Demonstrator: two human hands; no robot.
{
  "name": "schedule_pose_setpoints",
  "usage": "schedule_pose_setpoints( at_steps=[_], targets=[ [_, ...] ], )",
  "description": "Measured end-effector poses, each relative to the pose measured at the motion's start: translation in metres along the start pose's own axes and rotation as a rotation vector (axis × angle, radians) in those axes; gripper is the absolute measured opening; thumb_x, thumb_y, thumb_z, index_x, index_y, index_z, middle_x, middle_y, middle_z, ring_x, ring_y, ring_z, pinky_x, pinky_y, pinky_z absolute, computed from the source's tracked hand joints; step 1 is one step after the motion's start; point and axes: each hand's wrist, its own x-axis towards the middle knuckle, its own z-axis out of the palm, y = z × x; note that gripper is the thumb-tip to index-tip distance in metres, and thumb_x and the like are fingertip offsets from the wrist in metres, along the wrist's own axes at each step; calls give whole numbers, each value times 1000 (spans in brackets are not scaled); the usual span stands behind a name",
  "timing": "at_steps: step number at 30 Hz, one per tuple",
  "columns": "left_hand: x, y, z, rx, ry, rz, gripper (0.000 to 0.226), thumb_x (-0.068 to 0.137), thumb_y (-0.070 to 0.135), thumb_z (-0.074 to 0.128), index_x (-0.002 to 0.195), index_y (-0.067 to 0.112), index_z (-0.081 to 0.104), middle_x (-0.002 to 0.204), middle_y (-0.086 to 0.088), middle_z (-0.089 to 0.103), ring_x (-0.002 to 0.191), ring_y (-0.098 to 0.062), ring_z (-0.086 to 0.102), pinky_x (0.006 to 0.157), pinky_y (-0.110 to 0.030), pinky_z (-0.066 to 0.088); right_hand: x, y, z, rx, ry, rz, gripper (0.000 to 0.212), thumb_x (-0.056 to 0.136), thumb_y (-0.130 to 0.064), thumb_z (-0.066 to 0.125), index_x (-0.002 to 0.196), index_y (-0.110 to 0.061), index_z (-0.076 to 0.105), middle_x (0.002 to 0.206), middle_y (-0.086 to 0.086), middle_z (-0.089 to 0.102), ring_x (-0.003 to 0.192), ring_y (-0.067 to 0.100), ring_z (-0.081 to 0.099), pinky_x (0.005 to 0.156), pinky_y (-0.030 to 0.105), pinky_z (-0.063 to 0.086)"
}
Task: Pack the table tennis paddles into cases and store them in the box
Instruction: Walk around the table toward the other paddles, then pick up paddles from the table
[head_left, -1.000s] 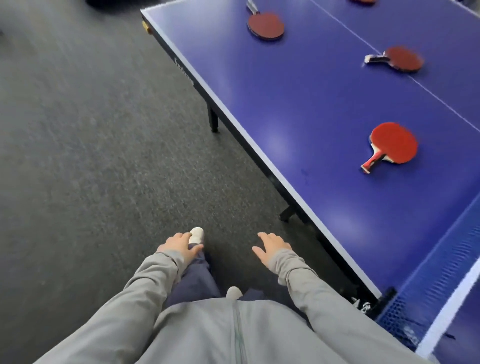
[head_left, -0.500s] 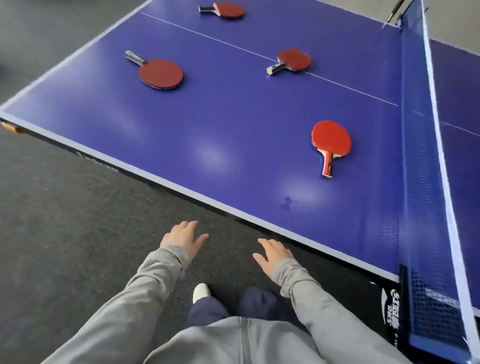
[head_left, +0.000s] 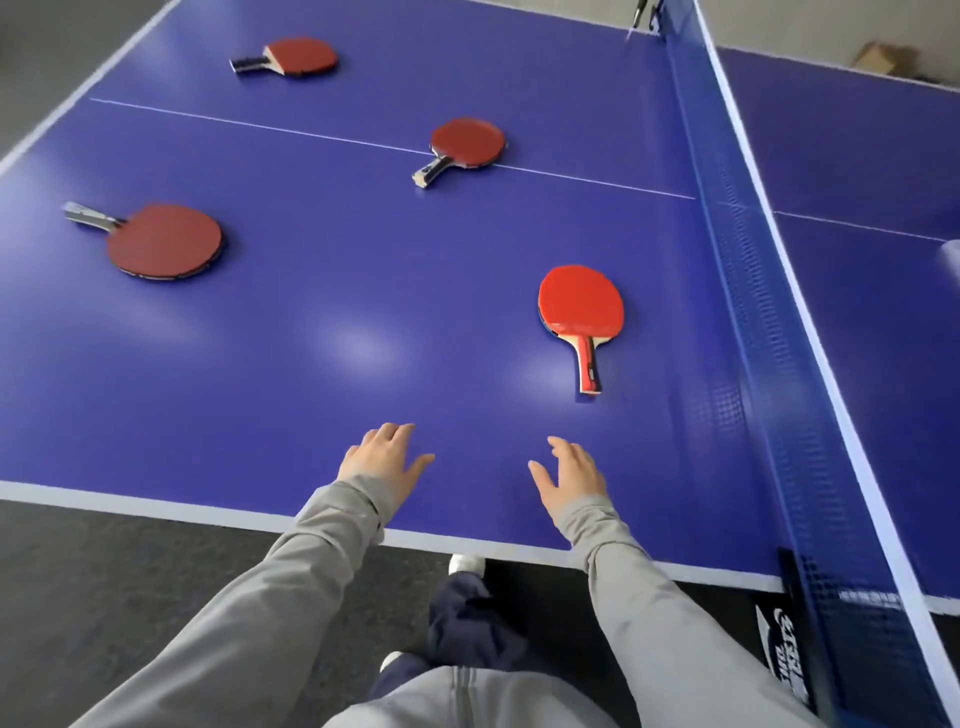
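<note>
Over the near edge of the blue table (head_left: 249, 395): both hands out, palms down, gripping nothing. Left hand (head_left: 382, 460) fingers loosely spread, relaxed. Right hand (head_left: 569, 480) likewise open, fingers pointing toward the nearest paddle. Neither touches a paddle; whether they rest on the surface or hover just above it, cannot tell.

Four paddles lie flat, red rubber up, well apart from one another on this half:
- bright red paddle (head_left: 581, 304), near right, close to the net (head_left: 737, 291), handle pointing back toward the person. Likely first pick for the right hand, since the handle is presented to it.
- dark red paddle (head_left: 165, 240), left, handle pointing far-left.
- centre paddle (head_left: 467, 143), lying on the white centre line, handle toward near-left.
- far paddle (head_left: 301, 56), far left, handle pointing left.

Scattered lay suggests they were left as play ended, not staged in a row; each will want its own reach.

No cases visible. A cardboard box (head_left: 883, 60) sits on the floor beyond the far right of the table; whether it is the storage box, cannot tell. Judged stage: very start, nothing packed.

Writing: white logo and lettering on the black net post bracket (head_left: 792, 657), near right; too blurred to read. Small label on the bright paddle's handle, illegible.
</note>
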Motion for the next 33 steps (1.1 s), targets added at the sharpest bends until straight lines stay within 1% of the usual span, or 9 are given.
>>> schedule_pose_setpoints(
  at_steps=[8,11,15,17,21,23,26,29,33],
  targets=[
    [81,31,-6,18,25,27,59,93,52,41,143,22,31,144,6,36,134,-17,34,103,-32,34,105,21,-34,219,359,202,52,85,-33,63,124,-4,49,120,14,55,116,31,47,89,44,42],
    [102,33,-7,-9,51,25,59,93,51,42,143,22,33,144,7,38,133,-16,35,103,-32,36,134,26,-36,220,397,251,59,80,-38,67,124,-3,50,116,16,56,111,33,49,86,44,42],
    [129,31,-13,-47,60,-9,59,92,50,46,143,22,34,142,7,40,131,-17,37,101,-33,37,161,25,-26,205,385,278,63,74,-44,72,120,-5,52,111,13,57,106,32,51,84,44,41],
    [142,29,-17,-72,70,-17,58,91,48,47,142,22,36,141,7,41,130,-17,39,101,-33,38,168,23,-17,194,395,289,61,73,-42,74,116,-5,53,105,13,58,102,32,53,82,44,41],
    [173,27,-31,-156,98,-25,55,91,43,51,139,19,40,138,4,45,129,-19,41,101,-35,40,181,23,-9,242,454,361,46,73,-28,75,105,-1,57,99,17,61,97,37,55,81,46,41],
    [191,26,-39,-222,115,-35,52,92,39,53,138,18,42,138,1,46,128,-21,43,101,-37,40,186,23,-8,272,497,352,37,70,-21,76,95,0,60,89,17,62,87,38,58,77,46,44],
    [222,24,-54,-319,185,-34,49,91,32,56,136,15,45,135,-3,48,125,-24,46,98,-37,42,187,14,-8,344,590,346,29,66,-16,77,85,-3,59,78,9,60,74,34,58,66,43,48],
    [260,19,-74,-386,281,-40,49,90,25,59,135,11,46,132,-8,49,123,-27,48,97,-38,42,193,-1,-8,414,695,385,28,65,-12,79,82,-5,58,76,5,58,68,32,59,59,34,43],
    [319,17,-102,-480,380,-26,54,88,21,62,137,7,43,133,-13,45,123,-31,46,101,-42,40,212,-27,-13,470,792,442,26,66,-9,79,81,-4,59,73,5,59,66,33,60,60,33,42]
  ],
)
